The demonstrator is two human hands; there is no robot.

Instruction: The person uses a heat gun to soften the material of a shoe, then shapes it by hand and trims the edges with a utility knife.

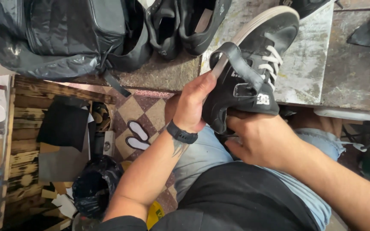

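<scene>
Holding one black shoe (249,72) over the lap, toe pointing away toward the far bench. Right hand (260,139) cupped under the heel end, fingers curled closed around the shoe's lower back, sole side mostly hidden. Left hand (193,105) pressed against the heel collar, thumb and fingers pinched on the rim where a pale strip shows at the opening; black wristband (181,133) on that wrist. Shoe tilted, white laces (271,62) up, white sole edge (258,23) along the far side, toe lying over the worn bench top (309,55). Both hands touching the shoe, left above, right below.

Below the hands: black apron and blue jeans (202,154) on the knees.

Off to the left, lower down: one black bin bag (95,184), a yellow scrap beside the left forearm, two white insoles (137,137) lying side by side on the checked floor (150,111), wooden slats (26,107) with a black sheet (63,124) lying over them.

Farther off, at the top: one large black bag (61,34) on the left, two more black shoes (185,23) beside it, openings up, touching each other. Part of another dark shoe just visible at the top right edge. Three whole shoes counted, plus that partial one.
</scene>
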